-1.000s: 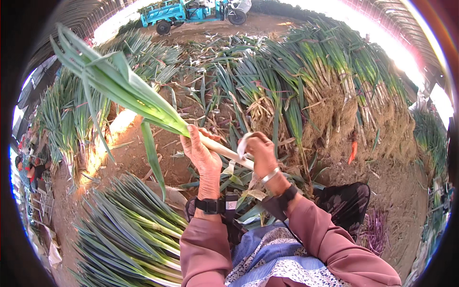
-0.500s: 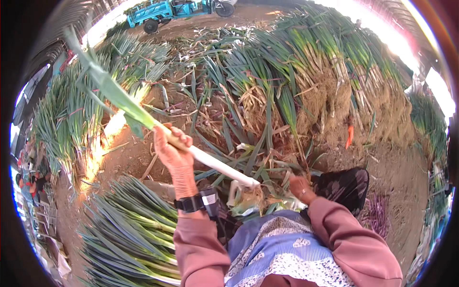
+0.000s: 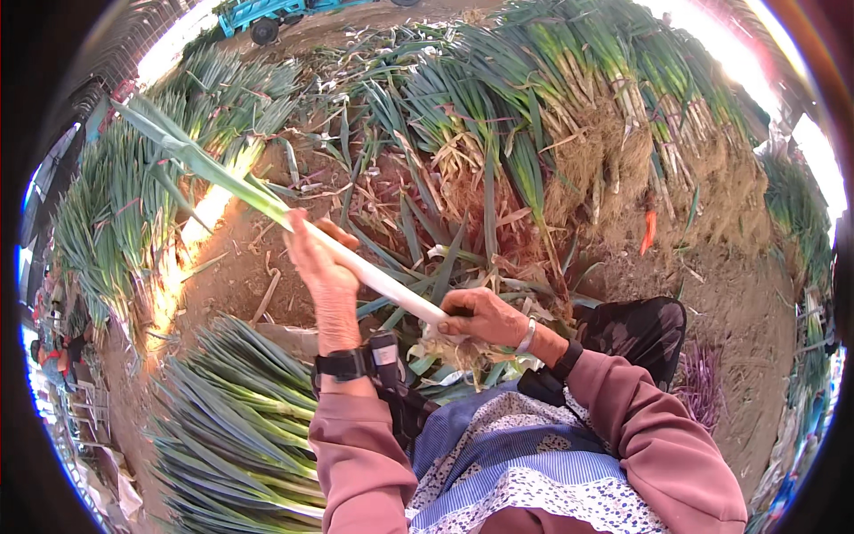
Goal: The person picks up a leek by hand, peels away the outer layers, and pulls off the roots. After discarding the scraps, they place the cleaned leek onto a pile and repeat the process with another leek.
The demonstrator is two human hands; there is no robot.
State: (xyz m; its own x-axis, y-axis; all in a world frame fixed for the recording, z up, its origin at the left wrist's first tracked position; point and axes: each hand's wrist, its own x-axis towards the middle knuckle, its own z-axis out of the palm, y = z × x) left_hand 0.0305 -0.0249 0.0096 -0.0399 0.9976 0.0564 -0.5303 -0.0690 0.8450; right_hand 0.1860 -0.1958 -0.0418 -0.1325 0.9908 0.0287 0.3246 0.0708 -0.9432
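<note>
A long green onion (image 3: 387,287) slants across in front of me, its green leaves up at the left and its white shank bare and smooth. My left hand (image 3: 322,258) holds it around the middle, fingers fairly straight along one side and thumb on the other. Down at the root end, my right hand (image 3: 480,318) is closed on the shank's base, with thin roots (image 3: 467,351) hanging beneath. A pile of green onions (image 3: 240,418) with white shanks lies by my left forearm. Below the roots, peeled leaves and scraps (image 3: 436,367) lie at my lap.
Unpeeled green onions with bushy roots (image 3: 605,151) are heaped at the far right; another heap (image 3: 116,214) stands at the left. Loose leaves litter the brown soil (image 3: 245,276). An orange-red strip (image 3: 648,231), purple stalks (image 3: 700,392) and a blue cart (image 3: 285,11) are also around.
My right hand has come in from the right and taken hold of the root end. The left hand's fingers have straightened along the onion. The view has shifted slightly.
</note>
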